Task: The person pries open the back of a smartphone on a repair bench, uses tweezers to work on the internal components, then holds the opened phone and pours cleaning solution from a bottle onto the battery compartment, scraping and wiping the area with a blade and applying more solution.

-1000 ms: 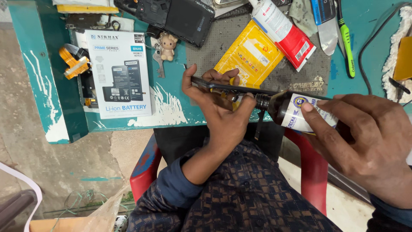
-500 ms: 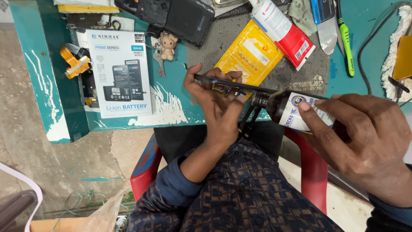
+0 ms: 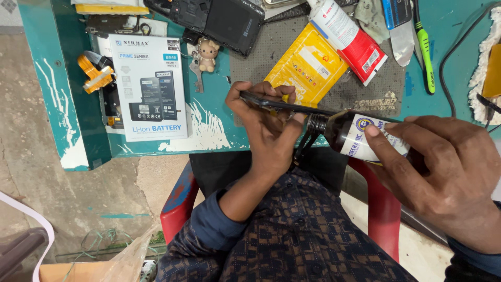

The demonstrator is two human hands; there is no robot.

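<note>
A firm grip is kept by the left hand (image 3: 269,133) on a phone (image 3: 284,105), edge-on; a dark bottle (image 3: 360,137) is clasped by the right hand (image 3: 449,177), its mouth touching the phone.

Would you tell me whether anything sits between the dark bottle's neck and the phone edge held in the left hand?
Nothing visible does. The dark bottle in the right hand points its neck straight at the thin phone, held edge-on by the left hand; they appear to meet.
</note>
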